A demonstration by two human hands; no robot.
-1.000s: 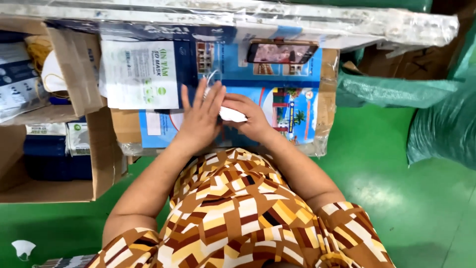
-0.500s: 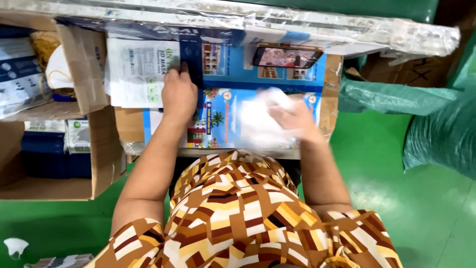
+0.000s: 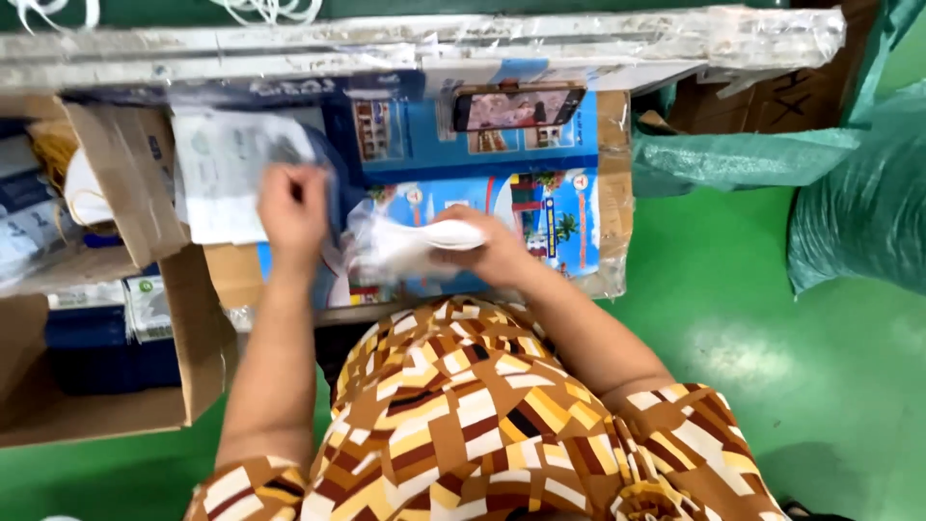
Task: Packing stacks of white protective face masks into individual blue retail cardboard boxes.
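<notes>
Right now the right hand (image 3: pixel 492 253) is closed round a white object in a clear plastic bag (image 3: pixel 410 246), held over the near edge of the desk (image 3: pixel 608 154). Her left hand (image 3: pixel 292 207) pinches a white printed sheet (image 3: pixel 217 183) near the desk's left edge, though blur hides the fingers. Blue picture-printed boards (image 3: pixel 559 217) cover the top; an open cardboard box (image 3: pixel 183 338) stands beside its left edge.

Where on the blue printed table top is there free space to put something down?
The blue printed table top is bare right of the right hand, below the black phone. It is crowded around the left hand, with the white paper sheet and brown cardboard box.
</notes>
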